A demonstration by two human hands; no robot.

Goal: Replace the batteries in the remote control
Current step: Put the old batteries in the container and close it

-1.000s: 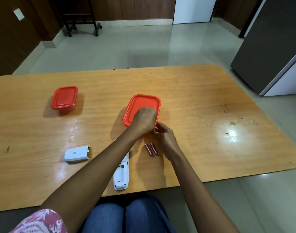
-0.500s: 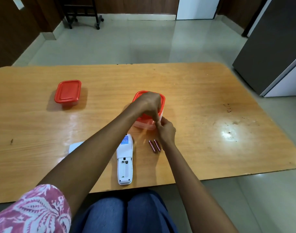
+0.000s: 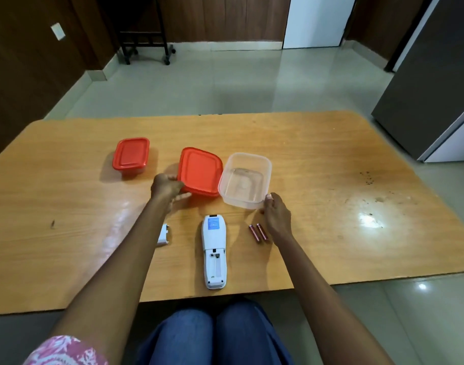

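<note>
The remote control [image 3: 214,255] is lying near the table's [image 3: 331,180] front edge, battery cover [image 3: 164,234] to its left, two batteries [image 3: 258,232] to its right. Behind them, the lid [image 3: 200,171] is being held just left of the open container [image 3: 267,169], the lidded container [image 3: 131,157] farther left.

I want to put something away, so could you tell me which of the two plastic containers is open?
The clear tub held by the right hand; its red lid is off, gripped by the left hand. The other container is lidded.

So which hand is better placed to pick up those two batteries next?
Probably the right hand: the batteries lie just beside it, though it grips the clear container; the left hand holds the red lid.
</note>
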